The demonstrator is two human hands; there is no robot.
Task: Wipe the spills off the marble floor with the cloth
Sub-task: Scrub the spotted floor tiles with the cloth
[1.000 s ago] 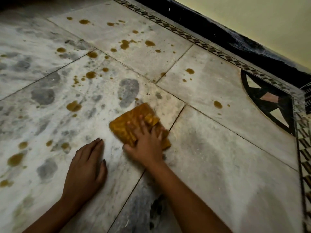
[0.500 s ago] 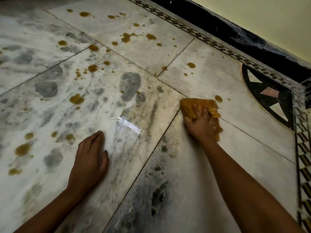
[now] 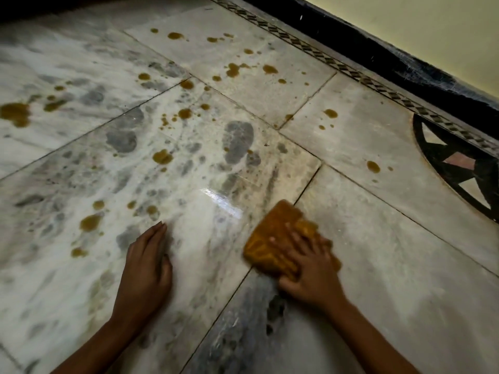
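Note:
A folded orange-brown cloth (image 3: pixel 272 233) lies on the marble floor (image 3: pixel 405 279) across a tile joint. My right hand (image 3: pixel 310 268) presses down on it with spread fingers; the cloth is blurred. My left hand (image 3: pixel 148 265) rests flat on the floor to its left, fingers straight, holding nothing. Brown spills dot the tiles: one drop (image 3: pixel 373 166) to the far right of the cloth, several blots (image 3: pixel 90 222) left of my left hand, a cluster (image 3: pixel 232 70) farther away and a big puddle (image 3: pixel 14 113) at the left edge.
A black skirting (image 3: pixel 405 68) and a yellow wall run along the far right, with a patterned border strip (image 3: pixel 351 74) in front. A dark round inlay (image 3: pixel 459 168) sits in the floor at right. A wet shine (image 3: pixel 221 203) shows beside the cloth.
My right hand has swept the cloth right and away, then back toward me and left onto the tile joint. My left hand has stayed planted on the floor.

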